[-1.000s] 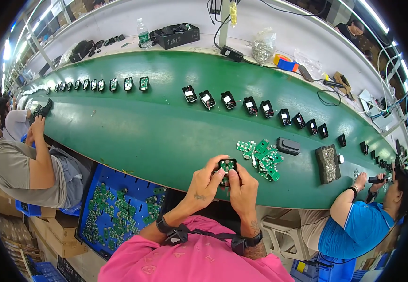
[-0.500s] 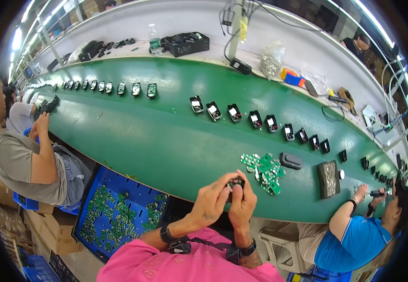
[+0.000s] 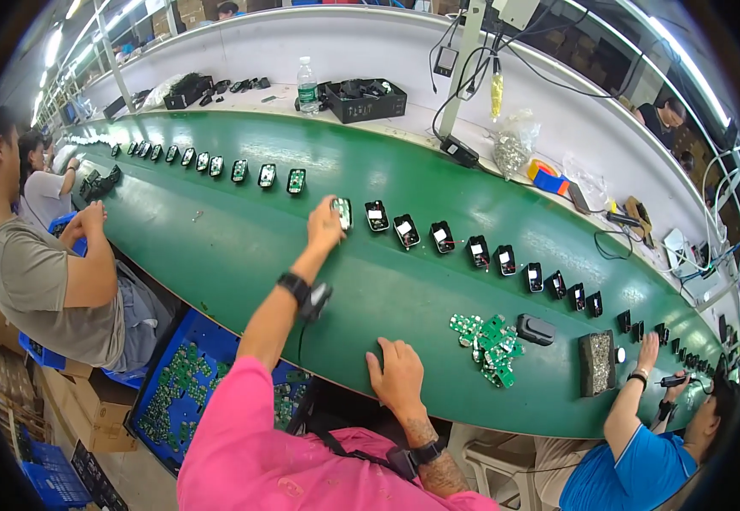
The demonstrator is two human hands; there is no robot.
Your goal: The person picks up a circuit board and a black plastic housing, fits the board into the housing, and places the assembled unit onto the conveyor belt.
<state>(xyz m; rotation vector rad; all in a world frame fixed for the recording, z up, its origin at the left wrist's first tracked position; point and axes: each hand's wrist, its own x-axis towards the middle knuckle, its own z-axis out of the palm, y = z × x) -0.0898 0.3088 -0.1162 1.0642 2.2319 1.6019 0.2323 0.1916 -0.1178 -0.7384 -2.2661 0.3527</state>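
My left hand (image 3: 325,226) reaches out over the green table, its fingers closed on the side of a small black housing with a circuit board (image 3: 346,215) in it. That housing stands in the row, between housings fitted with green boards (image 3: 296,180) on the left and open black housings with white labels (image 3: 377,216) on the right. Near the table's front edge, my right hand (image 3: 398,375) rests with fingers apart and nothing in it. To its right lies a loose pile of green circuit boards (image 3: 496,349), beside a dark closed case (image 3: 536,330).
A blue bin (image 3: 221,341) of circuit boards stands below the front edge at left. A dark rough block (image 3: 596,364) sits farther right. Co-workers sit on both sides, one in blue (image 3: 617,468) holding a tool. Behind are a bottle (image 3: 307,89) and a black crate (image 3: 368,106).
Both hands held a small black object together close to me. Now my left hand has carried a housing out to the row, and my right hand has come down to the table edge, empty.
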